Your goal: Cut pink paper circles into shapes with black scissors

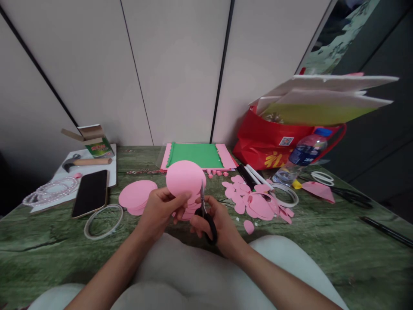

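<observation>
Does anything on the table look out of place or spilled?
Nothing looks spilled. Two untidy spots: a lone pink cutout lies apart from the pink heap, right of the right hand, and flat sheets jut from the red bag.

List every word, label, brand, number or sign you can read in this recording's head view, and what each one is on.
Red bag: large yellow lettering, perhaps "礼"; not certain, and the bottle covers part of the bag.
Red bag: a QR code on a white patch; no readable words.
Plastic bottle: pale marks on a blue label, too blurred to read.
Green carton: lettering too small and blurred to read.
</observation>
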The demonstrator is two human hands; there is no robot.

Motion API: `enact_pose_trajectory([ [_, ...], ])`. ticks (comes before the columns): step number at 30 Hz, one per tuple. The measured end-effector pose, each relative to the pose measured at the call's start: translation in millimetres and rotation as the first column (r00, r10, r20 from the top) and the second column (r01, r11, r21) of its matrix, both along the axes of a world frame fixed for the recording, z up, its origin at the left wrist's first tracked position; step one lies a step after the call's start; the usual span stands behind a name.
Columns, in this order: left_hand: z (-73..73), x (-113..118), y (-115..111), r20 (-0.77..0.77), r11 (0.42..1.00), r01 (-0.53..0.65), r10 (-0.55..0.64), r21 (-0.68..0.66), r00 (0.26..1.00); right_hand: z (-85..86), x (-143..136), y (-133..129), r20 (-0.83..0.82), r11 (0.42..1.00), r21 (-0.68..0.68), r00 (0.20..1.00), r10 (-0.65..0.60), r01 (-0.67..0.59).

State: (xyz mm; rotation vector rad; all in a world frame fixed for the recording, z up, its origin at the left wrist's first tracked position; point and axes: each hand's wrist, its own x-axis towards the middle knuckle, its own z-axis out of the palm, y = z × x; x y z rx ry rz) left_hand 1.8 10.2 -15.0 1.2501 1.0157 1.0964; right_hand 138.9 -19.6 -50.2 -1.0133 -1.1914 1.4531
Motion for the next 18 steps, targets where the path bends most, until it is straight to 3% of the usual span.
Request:
enact_pose_trajectory([
  [9, -2.9, -3.2, 0.7, -0.119, 0.999, 0.035, -0.034, 0.006, 0.992, 8.5, 1.3, 1.5, -0.165, 0.999, -0.025, 0.986, -0.030, 0.026],
  [18, -5.3, -3.8, 1.1, -0.121, 0.999, 0.008, -0.003, 0.037, 0.993, 5.9, 2.1, 1.6, -0.104, 0.999, -0.021, 0.994, -0.031, 0.029],
])
